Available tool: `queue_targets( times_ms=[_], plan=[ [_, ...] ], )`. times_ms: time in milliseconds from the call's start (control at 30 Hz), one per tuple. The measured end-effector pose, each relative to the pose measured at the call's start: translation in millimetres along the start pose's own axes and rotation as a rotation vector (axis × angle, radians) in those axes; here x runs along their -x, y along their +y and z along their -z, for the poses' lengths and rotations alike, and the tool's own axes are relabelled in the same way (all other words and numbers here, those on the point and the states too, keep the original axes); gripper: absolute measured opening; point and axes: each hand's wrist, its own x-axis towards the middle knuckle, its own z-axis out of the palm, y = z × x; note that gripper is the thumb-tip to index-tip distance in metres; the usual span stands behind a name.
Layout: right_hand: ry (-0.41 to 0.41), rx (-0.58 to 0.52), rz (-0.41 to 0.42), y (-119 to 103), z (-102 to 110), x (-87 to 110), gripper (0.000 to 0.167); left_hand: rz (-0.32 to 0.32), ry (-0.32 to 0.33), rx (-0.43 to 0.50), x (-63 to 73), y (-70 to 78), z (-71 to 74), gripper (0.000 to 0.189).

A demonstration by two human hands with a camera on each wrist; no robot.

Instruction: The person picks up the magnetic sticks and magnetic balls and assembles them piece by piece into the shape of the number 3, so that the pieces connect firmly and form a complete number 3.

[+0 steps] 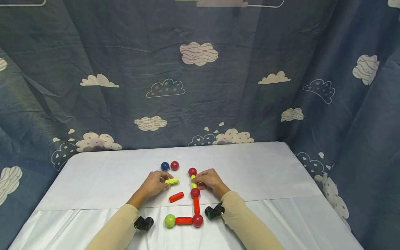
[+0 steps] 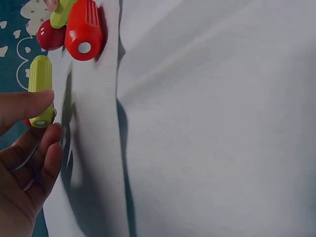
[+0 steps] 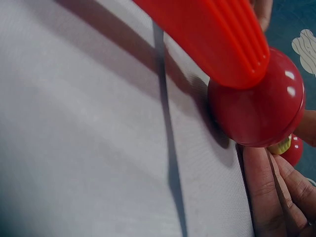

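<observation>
My left hand (image 1: 155,183) pinches a yellow-green toy rod (image 1: 172,181) between thumb and fingers; in the left wrist view that rod (image 2: 40,74) shows a silvery disc on its end. With its fingertips, my right hand (image 1: 210,180) grips another yellow-green rod (image 1: 193,185), which joins a far red ball (image 1: 192,172) to a nearer red ball (image 1: 195,192). From there a red rod (image 1: 196,205) runs to a corner red ball (image 1: 198,221). A second red rod (image 1: 184,221) links that corner to a green ball (image 1: 170,221). In the right wrist view, fingers partly hide the gripped rod (image 3: 281,146).
A loose red rod (image 1: 176,197) lies between the left hand and the joined pieces. Behind the left hand sit a blue ball (image 1: 165,166) and a red ball (image 1: 174,165). White cloth (image 1: 250,166) covers the table; a cloud-patterned curtain (image 1: 218,104) hangs behind.
</observation>
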Motion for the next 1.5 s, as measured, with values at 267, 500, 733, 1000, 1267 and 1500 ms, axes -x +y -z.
queue_targets(
  times_ms=[267,500,733,1000,1267,1500],
  plan=[
    [-0.007,-0.011,0.018,1.9,0.2,-1.3,0.02,-0.005,-0.018,0.001,-17.1,10.4,1.2,0.025],
    [0.002,0.005,0.013,2.4,0.6,-0.8,0.018,-0.013,-0.002,-0.023,-27.8,13.4,0.0,0.028],
    [0.014,0.015,0.014,0.7,0.2,1.1,0.019,-0.07,0.004,-0.069,-34.2,17.0,-6.1,0.027],
    [-0.001,0.004,0.02,-0.4,0.5,3.1,0.02,-0.054,-0.023,-0.083,-35.4,24.3,-7.0,0.026],
    [0.011,0.008,0.006,-1.6,-0.6,3.5,0.021,-0.071,-0.026,-0.094,-39.4,27.6,-8.5,0.025],
    [0.011,0.014,0.005,0.1,-1.2,1.2,0.02,-0.053,-0.026,-0.091,-38.8,27.3,-8.7,0.025]
  ],
)
